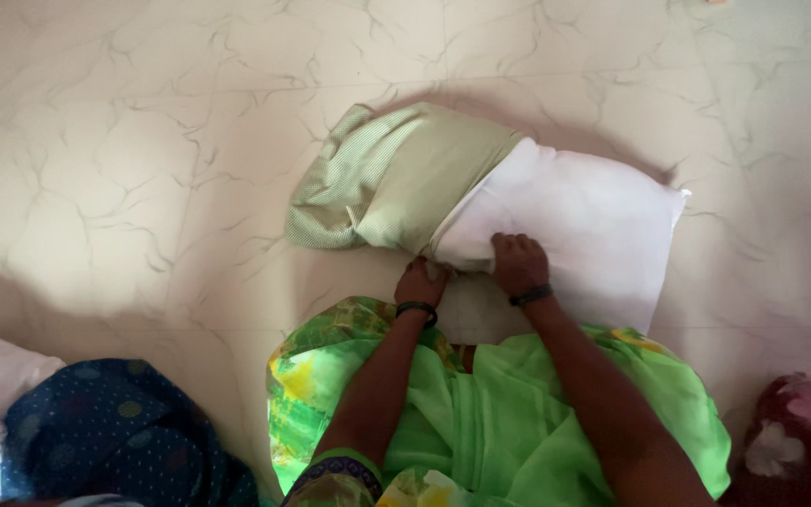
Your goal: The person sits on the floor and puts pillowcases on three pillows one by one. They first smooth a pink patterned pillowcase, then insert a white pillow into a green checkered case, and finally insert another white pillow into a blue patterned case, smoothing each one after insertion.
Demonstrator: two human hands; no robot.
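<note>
White pillow [574, 225] half inside green cover [396, 178]; both hands' fingers gripping cover edge

White pillow [584, 225] lies on the floor, half inside green pillowcase [396, 174].

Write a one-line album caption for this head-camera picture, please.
Both hands, left and right, grip the near edge of a white pillow half inside a green cover on the marbled floor.

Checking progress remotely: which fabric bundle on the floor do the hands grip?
The white pillow half in a green checked cover; the blue dotted bundle and maroon floral one lie untouched.
</note>
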